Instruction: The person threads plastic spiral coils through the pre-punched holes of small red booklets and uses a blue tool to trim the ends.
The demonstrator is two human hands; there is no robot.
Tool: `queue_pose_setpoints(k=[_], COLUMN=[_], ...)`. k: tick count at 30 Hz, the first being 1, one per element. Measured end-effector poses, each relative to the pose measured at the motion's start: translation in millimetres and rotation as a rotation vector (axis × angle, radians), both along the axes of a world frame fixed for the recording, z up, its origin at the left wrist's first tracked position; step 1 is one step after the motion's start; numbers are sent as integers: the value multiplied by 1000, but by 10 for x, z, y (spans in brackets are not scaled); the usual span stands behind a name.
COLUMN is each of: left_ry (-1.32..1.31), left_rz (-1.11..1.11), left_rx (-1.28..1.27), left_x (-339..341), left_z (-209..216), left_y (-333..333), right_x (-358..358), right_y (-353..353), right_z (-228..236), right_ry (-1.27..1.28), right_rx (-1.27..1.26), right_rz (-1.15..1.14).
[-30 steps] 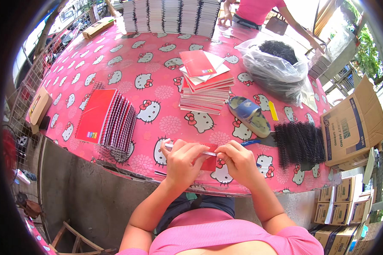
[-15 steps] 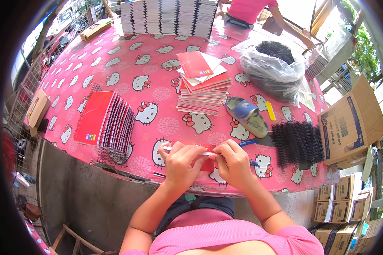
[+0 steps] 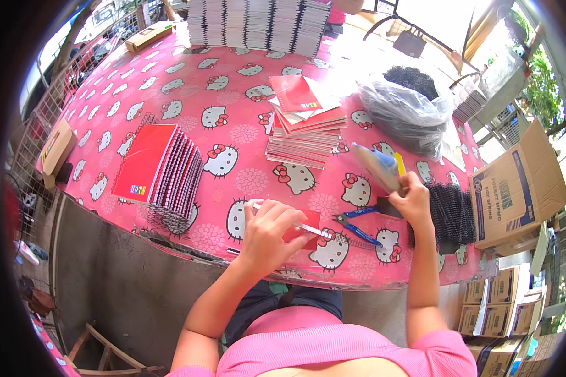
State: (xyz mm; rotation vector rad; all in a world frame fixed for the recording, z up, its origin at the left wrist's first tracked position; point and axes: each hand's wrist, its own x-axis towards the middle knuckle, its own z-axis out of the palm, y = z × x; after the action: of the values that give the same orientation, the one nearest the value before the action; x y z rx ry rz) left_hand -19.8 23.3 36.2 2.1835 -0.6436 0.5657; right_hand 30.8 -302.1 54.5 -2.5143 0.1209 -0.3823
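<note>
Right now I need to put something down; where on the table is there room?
Widest: the cloth between the spiral notebooks, white stacks and paper stack. Smaller: between the spiral notebooks and the left-edge box. Crowded: the right side, where the right hand grips the slipper near the bag, cutters, springs and carton.

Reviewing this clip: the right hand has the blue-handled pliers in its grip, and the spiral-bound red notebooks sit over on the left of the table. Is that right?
Not quite: the head view shows the right hand gripping the blue slipper, while the blue-handled pliers lie on the table. The spiral-bound red notebooks do sit on the left.
</note>
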Motion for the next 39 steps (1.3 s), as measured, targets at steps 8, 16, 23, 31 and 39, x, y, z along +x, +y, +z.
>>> queue_pose_setpoints(k=[8, 16, 23, 31, 39], left_ry=[25, 27, 88, -35, 468], left_rz=[-51, -55, -48, -121, -202], left_rx=[42, 19, -20, -218, -912], left_x=[44, 61, 53, 199, 77], left_z=[49, -30, 70, 21, -384], left_y=[-32, -82, -67, 180, 289], right_x=[-84, -142, -106, 112, 170], right_y=[355, 452, 672, 705, 1042], right_z=[8, -6, 143, -179, -38], right_ry=[-24, 205, 250, 103, 43], right_rx=[-313, 803, 446, 384, 210], right_rz=[248, 798, 554, 712, 895])
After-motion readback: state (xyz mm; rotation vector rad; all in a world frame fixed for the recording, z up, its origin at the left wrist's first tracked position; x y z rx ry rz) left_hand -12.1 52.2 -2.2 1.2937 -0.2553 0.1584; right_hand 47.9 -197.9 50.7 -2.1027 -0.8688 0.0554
